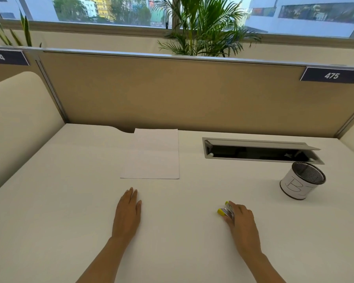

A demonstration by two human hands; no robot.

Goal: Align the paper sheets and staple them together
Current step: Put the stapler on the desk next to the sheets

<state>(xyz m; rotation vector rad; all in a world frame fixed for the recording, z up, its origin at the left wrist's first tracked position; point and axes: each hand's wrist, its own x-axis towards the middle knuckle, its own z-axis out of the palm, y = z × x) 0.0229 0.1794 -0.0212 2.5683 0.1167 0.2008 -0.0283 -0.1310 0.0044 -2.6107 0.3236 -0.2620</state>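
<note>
The fingers of the right hand are curled over a small yellow and silver stapler and hold it against the desk, towards the near right part of the surface. The grip looks loose, more a cover than a squeeze, and I cannot tell if the stapler is lifted or resting. The left hand lies flat with the fingers straight and together, holding nothing, near the middle of the desk.

The paper sheets lie beyond the left hand, close to the far edge, touching neither hand. They seem already rather even, with a faint line across the middle that may be a fold or the edge of an upper sheet; how many sheets there are I cannot say.

In my judgement the step is to bring paper and stapler together. It is better to first square the sheets with both hands, tapping the edges on the desk, then pinch one corner with the left hand so nothing slides, and only after that push the stapler fully over this corner.

A mesh pen holder near the right edge carries a paper band with a handwritten "B" and perhaps one more stroke. On the partition are the plates "474" and "475".
</note>
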